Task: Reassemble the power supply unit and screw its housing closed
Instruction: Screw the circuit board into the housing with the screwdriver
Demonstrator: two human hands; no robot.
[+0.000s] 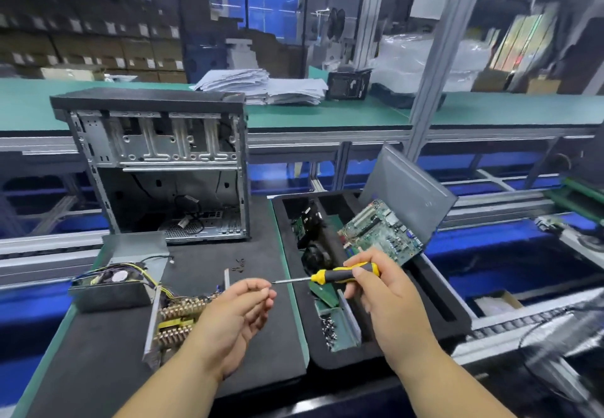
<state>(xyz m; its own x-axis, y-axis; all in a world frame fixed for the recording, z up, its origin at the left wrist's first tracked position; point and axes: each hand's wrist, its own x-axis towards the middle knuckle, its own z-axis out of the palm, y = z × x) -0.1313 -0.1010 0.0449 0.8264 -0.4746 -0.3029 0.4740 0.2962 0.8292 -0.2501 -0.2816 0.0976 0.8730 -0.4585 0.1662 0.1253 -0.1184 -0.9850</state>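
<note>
Power supply unit lies in two parts at the left of the dark foam mat on the worktop: a grey sheet-metal housing shell with fan and yellow-black wires uppermost, and just beside it, toward the near edge, the bare circuit board with ribbed copper-coloured heat sinks. Right hand grips the yellow-and-black handle of a screwdriver, shaft level, pointing left. Left hand is curled, fingertips pinched at the driver's tip; whether they hold a screw cannot be told. Loose dark screws sit on the mat beyond the hands. Open PC case, perforated steel, stands upright at the mat's far edge. Black tray to the right holds a green motherboard, tilted. Bare mat lies between the hands and the case
</note>
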